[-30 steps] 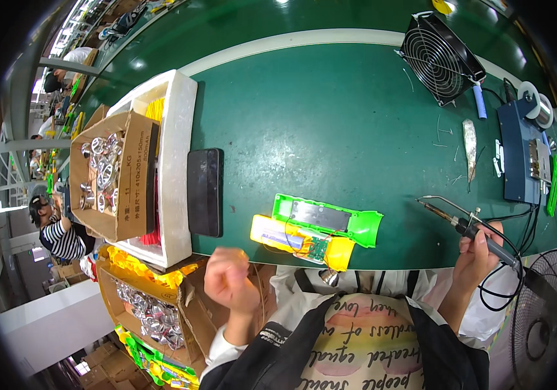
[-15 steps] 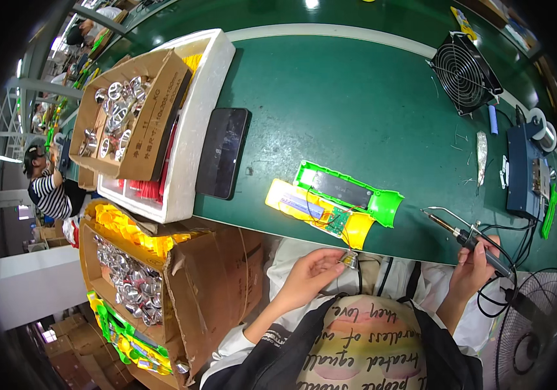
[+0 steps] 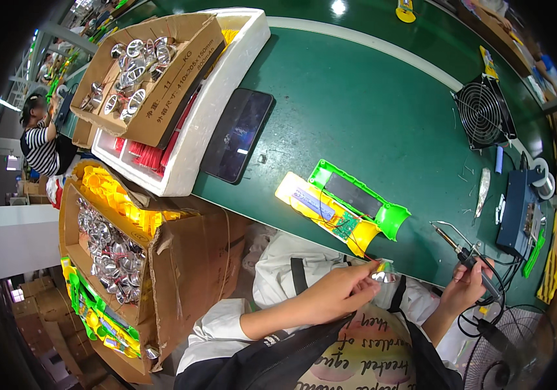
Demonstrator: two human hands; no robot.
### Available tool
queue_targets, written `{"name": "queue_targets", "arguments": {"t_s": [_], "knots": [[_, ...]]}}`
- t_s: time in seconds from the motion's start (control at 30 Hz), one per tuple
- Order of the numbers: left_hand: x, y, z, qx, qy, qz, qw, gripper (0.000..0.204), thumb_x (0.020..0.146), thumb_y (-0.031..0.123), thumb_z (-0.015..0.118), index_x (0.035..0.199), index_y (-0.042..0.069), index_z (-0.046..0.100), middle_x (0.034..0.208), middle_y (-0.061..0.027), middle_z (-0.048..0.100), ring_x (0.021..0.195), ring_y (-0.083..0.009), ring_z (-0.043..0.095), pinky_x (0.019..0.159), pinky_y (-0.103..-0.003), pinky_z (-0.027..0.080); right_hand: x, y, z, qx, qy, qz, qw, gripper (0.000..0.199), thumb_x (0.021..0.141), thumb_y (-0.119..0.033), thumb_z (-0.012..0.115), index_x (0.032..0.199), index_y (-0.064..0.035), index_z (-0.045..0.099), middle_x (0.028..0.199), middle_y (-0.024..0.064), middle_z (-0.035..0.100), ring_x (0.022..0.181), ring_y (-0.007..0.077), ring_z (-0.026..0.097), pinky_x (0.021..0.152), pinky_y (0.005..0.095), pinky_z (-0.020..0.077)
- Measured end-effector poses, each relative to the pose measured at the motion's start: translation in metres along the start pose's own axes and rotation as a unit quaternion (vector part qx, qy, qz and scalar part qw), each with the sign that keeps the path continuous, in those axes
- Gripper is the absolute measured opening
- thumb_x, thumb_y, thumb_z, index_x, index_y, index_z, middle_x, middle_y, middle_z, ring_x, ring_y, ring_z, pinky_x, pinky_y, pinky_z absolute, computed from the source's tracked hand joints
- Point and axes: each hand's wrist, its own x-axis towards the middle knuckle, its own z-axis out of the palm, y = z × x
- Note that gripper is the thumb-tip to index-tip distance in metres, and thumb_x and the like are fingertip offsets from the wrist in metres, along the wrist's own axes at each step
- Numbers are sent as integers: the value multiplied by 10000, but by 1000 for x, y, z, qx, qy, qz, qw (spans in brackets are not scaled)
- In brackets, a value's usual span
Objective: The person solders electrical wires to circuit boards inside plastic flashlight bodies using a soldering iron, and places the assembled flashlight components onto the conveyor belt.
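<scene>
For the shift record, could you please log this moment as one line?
left hand: pinching silver reflector cup | right hand: holding soldering iron | green-yellow opened casing: on green table

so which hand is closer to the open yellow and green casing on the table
Left. The left hand sits just below the yellow and green casing, pinching a small shiny reflector. The right hand is farther off to the casing's right, gripping the soldering iron.
</scene>
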Motion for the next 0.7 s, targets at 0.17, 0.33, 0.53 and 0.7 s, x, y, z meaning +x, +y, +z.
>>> {"name": "queue_targets", "arguments": {"t_s": [0.17,0.33,0.53,0.7], "knots": [[5,5,-6,90,-24,-11,996,416,826,184,474,1176,-18,374,782,-129,566,680,-225,558,596,-291,434,5,-1,9,-13,15,-4,1000,111,803,-103,475,835,-14,417,643,47,437,472,81,406,430,177,310],[8,-7,-12,163,32,54,985,363,819,179,478,1121,-16,435,775,-141,561,680,-264,554,587,-310,435,11,4,9,-26,18,-4,1000,116,804,-106,478,832,-11,417,653,44,433,468,78,405,425,174,309],[5,-9,-10,224,62,77,969,303,785,157,509,1040,-7,488,699,-129,549,628,-273,540,546,-340,433,15,6,13,-52,2,2,999,137,805,-128,481,820,-5,422,666,38,419,461,77,403,423,171,306],[-3,-13,-34,201,125,172,956,241,693,71,615,925,26,567,654,-77,564,541,-221,529,478,-296,417,17,6,16,-67,28,-2,997,143,811,-127,464,848,7,431,693,42,421,468,80,405,431,184,308]]}}
